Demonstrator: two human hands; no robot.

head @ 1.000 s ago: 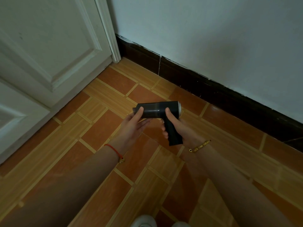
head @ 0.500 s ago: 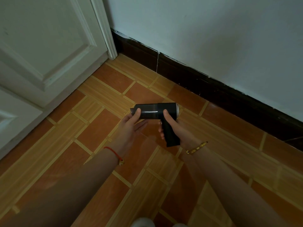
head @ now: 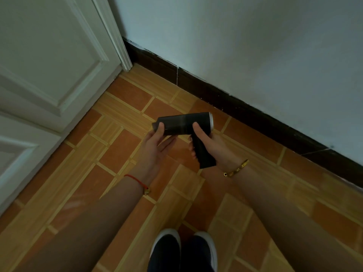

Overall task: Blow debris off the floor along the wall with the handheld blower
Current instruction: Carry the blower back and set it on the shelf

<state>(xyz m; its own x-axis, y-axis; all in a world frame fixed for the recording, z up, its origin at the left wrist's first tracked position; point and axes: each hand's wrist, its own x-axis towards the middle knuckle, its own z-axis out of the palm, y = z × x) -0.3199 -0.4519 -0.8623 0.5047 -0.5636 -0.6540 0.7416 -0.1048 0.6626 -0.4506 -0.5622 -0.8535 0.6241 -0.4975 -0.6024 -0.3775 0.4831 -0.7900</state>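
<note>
A black handheld blower [head: 183,124] with a silver ring at its right end hangs above the orange tiled floor [head: 121,140]. My right hand [head: 211,146] is wrapped around its handle, thumb on the barrel. My left hand [head: 155,148] supports the barrel's left end with the thumb on top and the fingers spread beneath. The barrel lies roughly parallel to the dark baseboard [head: 245,108] under the pale wall [head: 245,46]. No debris on the floor is plain to see.
A white panelled door [head: 45,71] and its frame [head: 117,46] close the corner on the left. My two dark shoes [head: 182,252] with white rims stand at the bottom edge. Tiled floor stretches right along the baseboard.
The view has tilted down, so my shoes now show. The blower and both hands keep nearly the same grip and place; the barrel's right end tips slightly up.
</note>
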